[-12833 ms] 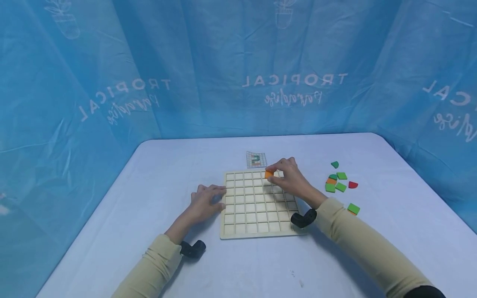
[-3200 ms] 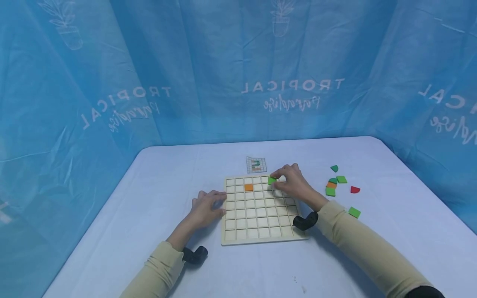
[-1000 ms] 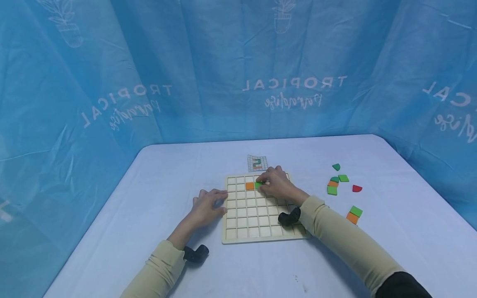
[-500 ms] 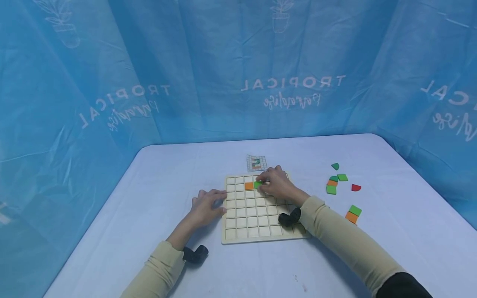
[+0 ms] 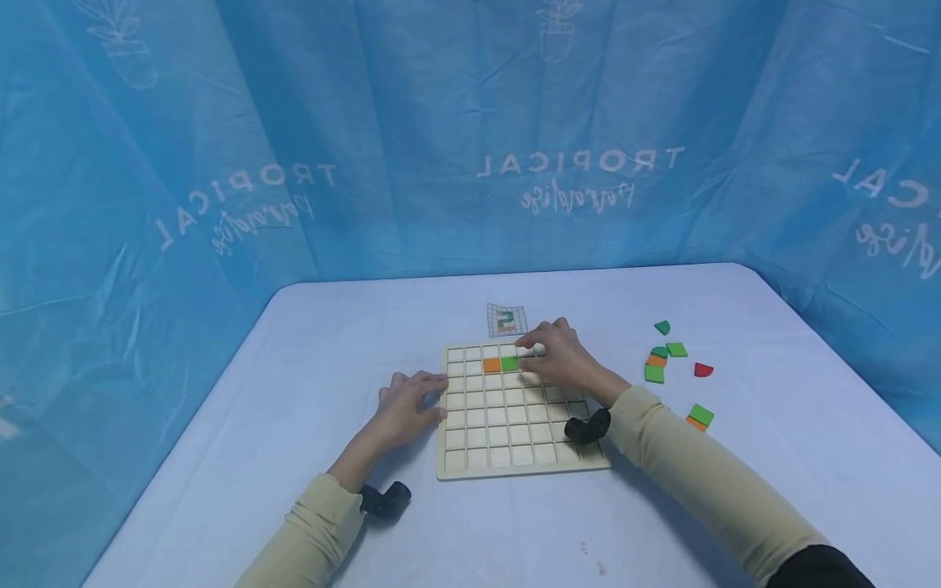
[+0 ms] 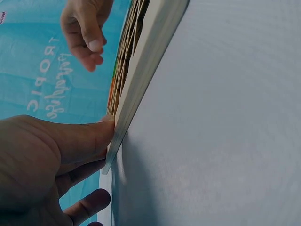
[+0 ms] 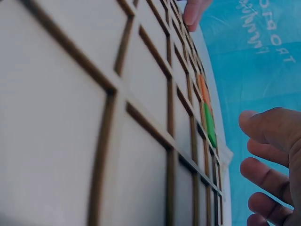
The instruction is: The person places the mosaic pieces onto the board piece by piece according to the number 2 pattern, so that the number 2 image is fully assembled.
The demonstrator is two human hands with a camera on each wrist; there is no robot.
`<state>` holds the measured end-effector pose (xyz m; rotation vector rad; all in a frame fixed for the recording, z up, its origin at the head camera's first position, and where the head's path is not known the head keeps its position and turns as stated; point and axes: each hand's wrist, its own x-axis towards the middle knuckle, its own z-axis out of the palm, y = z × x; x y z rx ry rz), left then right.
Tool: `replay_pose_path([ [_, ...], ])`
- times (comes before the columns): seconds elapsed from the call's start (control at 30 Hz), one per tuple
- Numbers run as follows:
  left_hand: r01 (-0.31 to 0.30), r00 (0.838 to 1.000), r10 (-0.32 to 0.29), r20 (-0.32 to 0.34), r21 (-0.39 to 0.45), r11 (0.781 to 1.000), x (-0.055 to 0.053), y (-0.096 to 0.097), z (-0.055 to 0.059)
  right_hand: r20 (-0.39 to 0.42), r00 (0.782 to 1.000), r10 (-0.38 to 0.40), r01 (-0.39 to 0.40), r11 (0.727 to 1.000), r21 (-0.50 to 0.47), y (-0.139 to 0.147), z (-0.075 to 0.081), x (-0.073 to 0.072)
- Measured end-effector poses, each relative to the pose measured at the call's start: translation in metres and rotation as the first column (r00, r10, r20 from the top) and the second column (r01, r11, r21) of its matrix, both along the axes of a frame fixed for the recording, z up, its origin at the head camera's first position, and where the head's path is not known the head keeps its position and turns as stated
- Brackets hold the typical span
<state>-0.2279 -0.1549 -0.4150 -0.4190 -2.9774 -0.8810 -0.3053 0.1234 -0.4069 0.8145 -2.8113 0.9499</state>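
The pale gridded board lies flat on the table. An orange square tile and a green square tile sit side by side in its second row from the back. My left hand touches the board's left edge with thumb and fingertips; in the left wrist view its thumb rests against the rim. Over the board's back right part, my right hand is raised just right of the green tile and holds nothing. The right wrist view shows a gap between its fingers and the green tile.
Behind the board lies a small grid card with a coloured pattern. To the right are loose green, orange and red pieces, among them a red rounded piece and a green tile over an orange one. Blue curtains surround the white table.
The orange tile, then the green tile, came to lie in the board's grid. My right hand has since let go of the green tile and moved up and right. The left hand stayed.
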Motion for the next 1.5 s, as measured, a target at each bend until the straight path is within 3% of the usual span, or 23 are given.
replay_pose_path([
  [0.23, 0.006, 1.0, -0.006, -0.003, -0.008, 1.0, 0.001, 0.0, 0.0, -0.006, 1.0, -0.022, 0.022, 0.999, -0.025, 0.016, 0.008, 0.004],
  [0.7, -0.009, 1.0, 0.009, 0.008, -0.015, 1.0, -0.001, 0.0, 0.0, -0.058, 0.983, -0.174, 0.174, 0.985, -0.012, 0.065, 0.01, 0.001],
  [0.93, -0.006, 1.0, 0.006, 0.008, 0.003, 1.0, -0.001, 0.0, -0.001, -0.094, 0.933, -0.348, 0.349, 0.937, 0.0, 0.091, 0.006, -0.012],
  [1.1, -0.003, 1.0, 0.003, 0.012, 0.015, 1.0, -0.001, 0.0, -0.001, -0.118, 0.899, -0.423, 0.425, 0.905, -0.01, 0.111, 0.006, -0.018],
  [1.5, 0.006, 1.0, -0.006, 0.001, -0.007, 1.0, 0.0, -0.001, -0.001, -0.061, 0.804, -0.592, 0.594, 0.804, 0.019, 0.139, -0.001, -0.026],
])
